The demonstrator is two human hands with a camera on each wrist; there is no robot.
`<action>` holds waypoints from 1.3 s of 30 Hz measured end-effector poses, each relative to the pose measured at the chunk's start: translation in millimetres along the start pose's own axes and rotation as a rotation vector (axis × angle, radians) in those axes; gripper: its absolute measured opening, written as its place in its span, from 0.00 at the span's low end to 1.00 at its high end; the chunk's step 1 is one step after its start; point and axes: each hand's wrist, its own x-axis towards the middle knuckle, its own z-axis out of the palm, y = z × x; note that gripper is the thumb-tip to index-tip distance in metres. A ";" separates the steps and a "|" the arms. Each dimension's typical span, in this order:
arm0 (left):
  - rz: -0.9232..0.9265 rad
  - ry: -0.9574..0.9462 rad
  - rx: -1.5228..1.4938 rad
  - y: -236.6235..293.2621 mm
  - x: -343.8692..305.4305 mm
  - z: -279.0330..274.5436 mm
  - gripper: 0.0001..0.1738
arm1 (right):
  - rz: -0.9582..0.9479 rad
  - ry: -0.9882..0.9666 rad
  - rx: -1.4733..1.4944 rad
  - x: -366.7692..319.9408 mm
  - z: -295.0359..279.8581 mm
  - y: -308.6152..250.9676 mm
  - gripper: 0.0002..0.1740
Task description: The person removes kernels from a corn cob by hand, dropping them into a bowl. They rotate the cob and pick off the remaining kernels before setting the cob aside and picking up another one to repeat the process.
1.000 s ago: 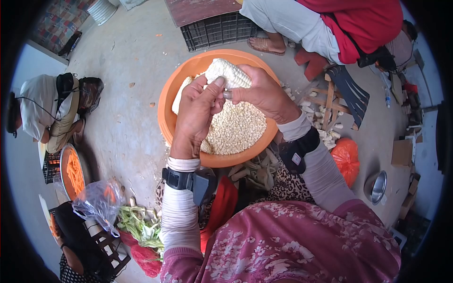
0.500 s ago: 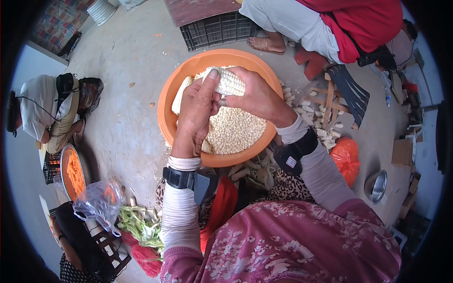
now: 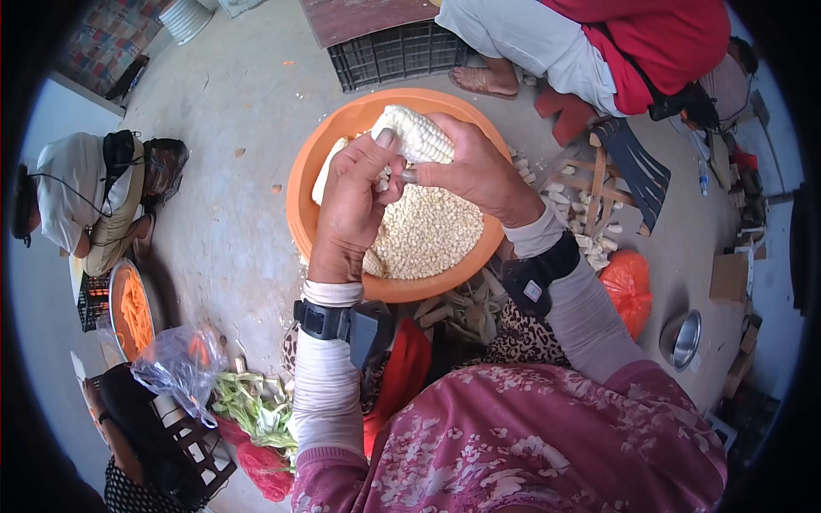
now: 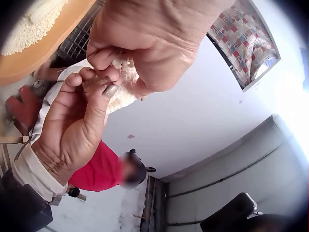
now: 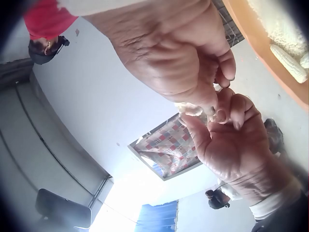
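Note:
A white corn cob point(image 3: 415, 135), partly stripped at its left end, is held above a heap of loose kernels point(image 3: 432, 235) in an orange basin point(image 3: 299, 192). My right hand point(image 3: 483, 175) grips the cob's right side, fingers behind it and thumb along its lower edge. At the cob's left end, my left hand point(image 3: 351, 201) presses its thumb on the kernels, with its fingers curled below. A few loose kernels point(image 3: 383, 178) show in the left fingers. In the left wrist view the hands hide much of the cob point(image 4: 126, 89).
Another cob point(image 3: 328, 173) leans inside the basin's left wall. Husks point(image 3: 462, 308) lie below the basin, stripped cobs point(image 3: 590, 244) to its right beside a low stool point(image 3: 611, 179). A black crate point(image 3: 393, 56) stands beyond, near a person in red point(image 3: 658, 51). Green husks point(image 3: 256, 406) lie lower left.
The cob tipped toward me and went partly behind my left thumb, then came back up. Loose kernels now show in my left fingers.

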 end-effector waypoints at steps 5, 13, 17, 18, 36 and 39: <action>-0.076 0.100 -0.175 4.3 0.8 5.4 0.19 | -0.049 0.023 -0.147 1.2 1.8 2.9 0.28; -0.125 0.228 0.005 -2.0 5.0 2.2 0.19 | -0.083 0.068 -0.420 -2.5 6.4 3.2 0.31; -0.111 0.151 0.004 -1.6 2.8 -0.5 0.18 | -0.075 0.013 -0.268 -0.5 -0.8 6.4 0.30; -0.102 0.124 -0.012 -1.4 2.3 -0.5 0.17 | -0.050 -0.005 -0.213 -0.5 -1.5 6.6 0.29; 0.052 0.035 0.286 -12.8 2.9 11.7 0.18 | -0.010 0.029 -0.149 -3.3 5.0 -0.7 0.26; 0.086 0.031 0.284 -12.5 2.7 12.6 0.18 | 0.025 0.010 -0.096 -2.7 4.8 -0.9 0.26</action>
